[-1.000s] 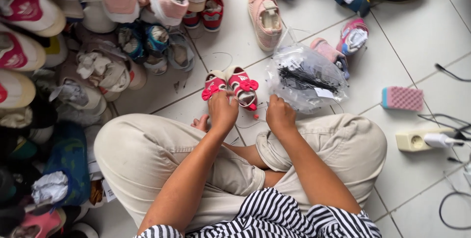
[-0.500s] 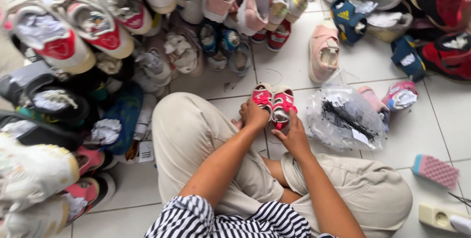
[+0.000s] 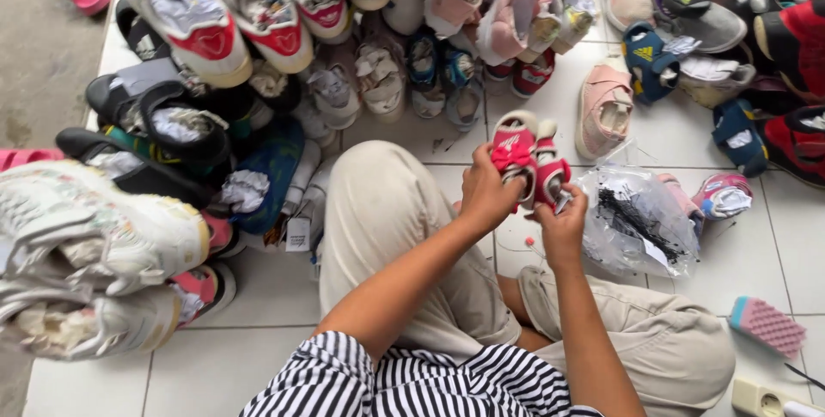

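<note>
Over glossy white tiles [image 3: 258,357], both hands (left [image 3: 485,194], right [image 3: 559,228]) grip small red strappy sandals [image 3: 526,159].

One clear plastic bag [image 3: 638,224] is seen on the white tile floor [image 3: 241,357], just right of the hands; it is crumpled, holds a dark tangle of thin black pieces, and bears a small white label near its lower right edge.

A white hang tag [image 3: 298,234], rectangular with dark print, is seen lying at the foot of the shoe pile [image 3: 172,125], just left of the bent knee.

A small white tag is held against the pink sandals [image 3: 528,159] at the right hand [image 3: 559,228]; its shape cannot be made out clearly.

No screens or signs are seen.
</note>
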